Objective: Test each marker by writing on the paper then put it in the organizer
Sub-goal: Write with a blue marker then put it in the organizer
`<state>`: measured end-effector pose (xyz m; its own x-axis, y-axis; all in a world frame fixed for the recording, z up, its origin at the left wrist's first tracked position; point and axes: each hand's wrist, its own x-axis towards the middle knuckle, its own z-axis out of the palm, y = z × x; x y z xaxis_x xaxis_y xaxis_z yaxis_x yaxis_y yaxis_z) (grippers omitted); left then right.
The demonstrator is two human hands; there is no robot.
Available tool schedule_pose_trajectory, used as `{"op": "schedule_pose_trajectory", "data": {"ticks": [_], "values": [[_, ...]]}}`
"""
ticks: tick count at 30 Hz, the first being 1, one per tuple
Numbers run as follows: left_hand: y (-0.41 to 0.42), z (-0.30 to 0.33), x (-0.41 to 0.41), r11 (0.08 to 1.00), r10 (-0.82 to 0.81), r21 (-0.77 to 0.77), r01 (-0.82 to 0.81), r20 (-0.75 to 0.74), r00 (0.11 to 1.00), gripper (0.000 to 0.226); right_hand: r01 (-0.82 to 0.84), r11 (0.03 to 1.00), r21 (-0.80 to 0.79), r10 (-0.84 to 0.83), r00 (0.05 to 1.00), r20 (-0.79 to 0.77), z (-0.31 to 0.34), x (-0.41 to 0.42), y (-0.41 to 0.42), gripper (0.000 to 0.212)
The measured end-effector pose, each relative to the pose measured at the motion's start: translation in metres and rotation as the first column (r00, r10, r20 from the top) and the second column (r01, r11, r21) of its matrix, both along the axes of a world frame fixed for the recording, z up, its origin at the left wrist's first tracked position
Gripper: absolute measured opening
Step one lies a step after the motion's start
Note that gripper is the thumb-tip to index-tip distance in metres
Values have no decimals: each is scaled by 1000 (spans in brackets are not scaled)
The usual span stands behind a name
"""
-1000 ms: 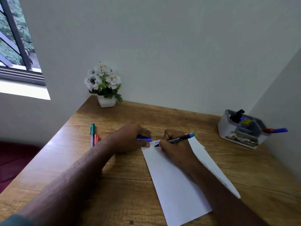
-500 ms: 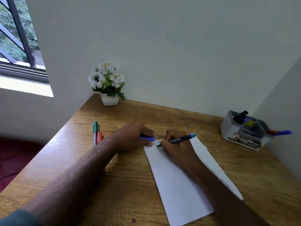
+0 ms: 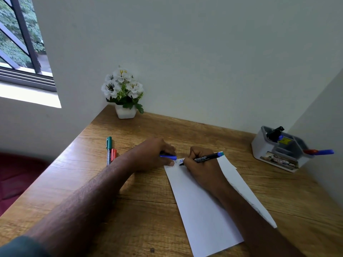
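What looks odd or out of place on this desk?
Little. Two markers poke sideways over the organizer's right edge instead of standing in a slot. The paper's right edge looks ragged, as if torn. Otherwise the right hand writes with a marker and the left hand holds its blue cap.

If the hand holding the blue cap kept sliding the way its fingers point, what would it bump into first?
Probably the right hand writing with the black marker. The left hand points right across the white paper, and they look nearly touching, though depth is unclear.
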<state>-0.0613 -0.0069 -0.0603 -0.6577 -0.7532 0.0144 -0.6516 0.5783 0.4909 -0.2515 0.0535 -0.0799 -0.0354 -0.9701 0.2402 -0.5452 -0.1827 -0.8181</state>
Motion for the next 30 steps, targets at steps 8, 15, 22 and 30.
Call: {"op": "schedule_pose_trajectory", "data": {"ticks": [8, 15, 22, 30], "values": [[0, 1, 1, 1000, 4, -1, -4, 0, 1000, 40, 25, 1000, -5, -25, 1000, 13, -2, -2, -1, 41], [1, 0, 1, 1000, 10, 8, -10, -11, 1000, 39, 30, 999, -21, -30, 1000, 7, -3, -1, -2, 42], [-1, -1, 1, 1000, 8, 8, -8, -16, 1000, 39, 41, 999, -15, -41, 999, 13, -3, -2, -1, 41], [-1, -1, 1, 1000, 10, 12, -10, -10, 1000, 39, 53, 999, 0, -53, 999, 9, -3, -3, -1, 35]]}}
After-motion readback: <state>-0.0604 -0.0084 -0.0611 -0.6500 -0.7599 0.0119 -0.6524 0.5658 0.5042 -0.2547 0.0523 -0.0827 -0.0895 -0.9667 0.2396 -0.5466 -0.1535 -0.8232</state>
